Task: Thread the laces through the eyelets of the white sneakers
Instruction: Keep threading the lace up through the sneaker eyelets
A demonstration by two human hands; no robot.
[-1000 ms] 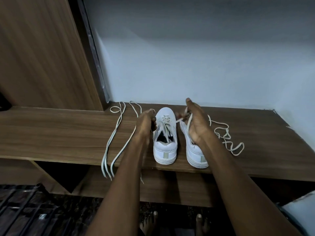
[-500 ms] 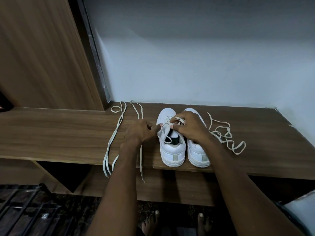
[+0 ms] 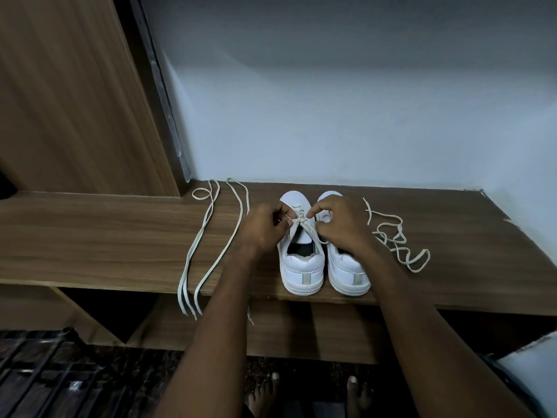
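A person's two hands work at the lacing of the left-hand sneaker (image 3: pixel 301 260) of a white pair standing heel-out at the front edge of a wooden shelf (image 3: pixel 120 236). The right hand (image 3: pixel 340 224) covers much of the right-hand sneaker (image 3: pixel 346 273), hiding its tongue and eyelets, and the exact eyelet being worked is too small to make out. The left hand (image 3: pixel 265 227), fingers curled, pinches one strand of the lace in the shoe (image 3: pixel 304 224) beside the shoe's left flank; the right hand, index finger bent toward the toe, pinches the other strand, the two strands crossing over the open tongue. Both forearms reach in from the bottom edge, where they are cut off, and bare toes show on the dark floor (image 3: pixel 150 384) below. A long loose lace (image 3: pixel 211 236) lies left of the shoes, its ends dangling over the shelf's front edge; a tangled lace (image 3: pixel 398 239) lies in loops to the right. A pale wall (image 3: pixel 331 116) backs the shelf, a wood-grain panel (image 3: pixel 66 95) rises at left, and a dark metal rack (image 3: pixel 36 372) sits at lower left, partly out of frame.
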